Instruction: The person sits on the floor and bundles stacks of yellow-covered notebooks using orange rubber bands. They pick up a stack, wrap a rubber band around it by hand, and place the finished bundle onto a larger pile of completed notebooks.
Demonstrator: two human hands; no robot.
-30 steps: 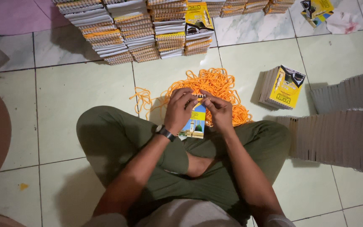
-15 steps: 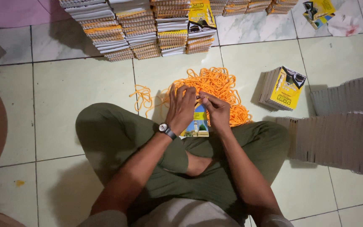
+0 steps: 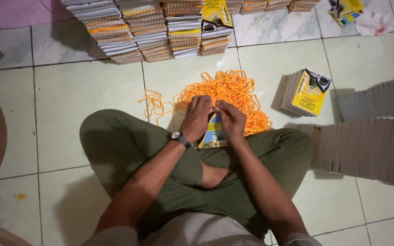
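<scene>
the person sits cross-legged in olive-green trousers on a pale green tiled floor (image 3: 69, 95); no box or tray holds anything here, everything lies loose or stacked on the tiles; a small booklet with a blue and yellow cover (image 3: 214, 135) stands upright over the lap, between both hands; the left hand (image 3: 196, 117), with a dark wristwatch (image 3: 178, 137) on its wrist, curls its fingers closed over the booklet's top edge; the right hand (image 3: 231, 119) pinches the same edge from the other side, fingers bent and closed, though whether a cord sits between them is too small to tell; just behind the hands lies a loose heap of orange cords (image 3: 226, 93); beyond it stand rows of stacked spiral-bound booklets (image 3: 147, 32); to the right lies a short pile of yellow-covered booklets (image 3: 307, 92), and a long fanned row of grey-edged booklets (image 3: 361, 146); compared with half a second ago, the hands stay on the booklet in nearly the same place, fingertips drawn slightly closer together.
</scene>
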